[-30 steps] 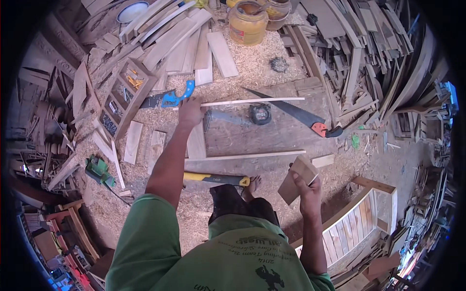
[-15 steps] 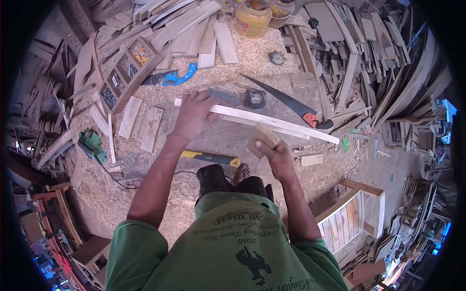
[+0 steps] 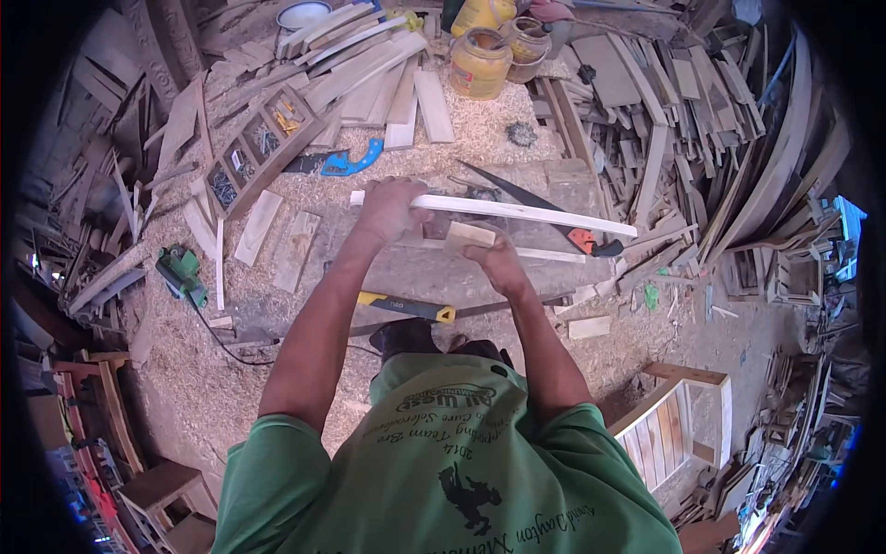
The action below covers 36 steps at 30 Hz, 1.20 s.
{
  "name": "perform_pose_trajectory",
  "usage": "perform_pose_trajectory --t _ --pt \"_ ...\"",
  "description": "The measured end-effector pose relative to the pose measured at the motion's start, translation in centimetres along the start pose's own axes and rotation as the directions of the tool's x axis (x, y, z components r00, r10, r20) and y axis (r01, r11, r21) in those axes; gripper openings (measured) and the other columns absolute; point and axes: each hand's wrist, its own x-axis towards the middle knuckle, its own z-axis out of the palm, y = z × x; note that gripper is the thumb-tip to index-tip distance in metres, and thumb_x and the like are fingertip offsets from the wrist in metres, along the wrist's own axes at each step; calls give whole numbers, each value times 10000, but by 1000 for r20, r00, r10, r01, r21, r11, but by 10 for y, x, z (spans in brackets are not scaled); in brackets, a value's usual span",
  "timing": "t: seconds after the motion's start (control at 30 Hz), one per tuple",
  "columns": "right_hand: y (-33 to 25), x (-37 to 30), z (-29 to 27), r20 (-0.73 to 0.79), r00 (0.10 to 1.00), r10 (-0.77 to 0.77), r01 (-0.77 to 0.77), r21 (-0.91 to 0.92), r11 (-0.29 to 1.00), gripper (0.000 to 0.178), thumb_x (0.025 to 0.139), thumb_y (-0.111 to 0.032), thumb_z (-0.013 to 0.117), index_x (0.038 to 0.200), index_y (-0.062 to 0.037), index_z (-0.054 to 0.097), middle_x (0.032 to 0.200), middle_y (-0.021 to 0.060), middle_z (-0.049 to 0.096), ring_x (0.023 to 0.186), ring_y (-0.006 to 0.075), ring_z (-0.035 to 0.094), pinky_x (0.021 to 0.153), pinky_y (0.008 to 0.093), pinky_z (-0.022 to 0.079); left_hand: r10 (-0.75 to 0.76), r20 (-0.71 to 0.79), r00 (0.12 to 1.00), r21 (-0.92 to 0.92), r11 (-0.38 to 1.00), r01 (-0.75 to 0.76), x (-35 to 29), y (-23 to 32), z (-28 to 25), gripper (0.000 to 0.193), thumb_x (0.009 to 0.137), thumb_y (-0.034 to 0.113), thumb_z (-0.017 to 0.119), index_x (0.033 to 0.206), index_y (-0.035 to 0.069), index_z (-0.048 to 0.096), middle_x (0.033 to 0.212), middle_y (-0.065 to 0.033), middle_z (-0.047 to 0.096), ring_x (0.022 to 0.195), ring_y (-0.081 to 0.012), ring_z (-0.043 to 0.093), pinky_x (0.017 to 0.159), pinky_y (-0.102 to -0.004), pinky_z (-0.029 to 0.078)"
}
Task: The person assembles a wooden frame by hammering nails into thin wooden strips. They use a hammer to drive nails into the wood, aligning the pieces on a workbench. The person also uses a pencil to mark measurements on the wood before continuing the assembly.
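Currently mid-frame: left hand clamped around pale strip near its left end; right hand grips wood block just below. Step seems pairing both; next move calls for steady holding.

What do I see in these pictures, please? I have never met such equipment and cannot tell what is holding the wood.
There is no machine: a person works here, seen from a wide fisheye camera worn on the head, looking down. This lens bends straight edges near the rim. The left hand grips a long pale strip; the right hand holds a small wooden block. Below is a worn board with an orange-and-black-handled saw. A blue-handled saw lies beside a divided tray.
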Motion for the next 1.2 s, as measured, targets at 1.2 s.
perform_pose_trajectory --t 1.2 --pt "38 20 -7 -203 951 -233 151 -351 924 437 922 -167 828 1300 34 741 1217 164 761 984 302 730 862 453 600 47 88 995 -222 975 -27 6 28 5 275 830 358 880 1064 225 819 1012 -100 807 986 -356 768 890 -481 582"
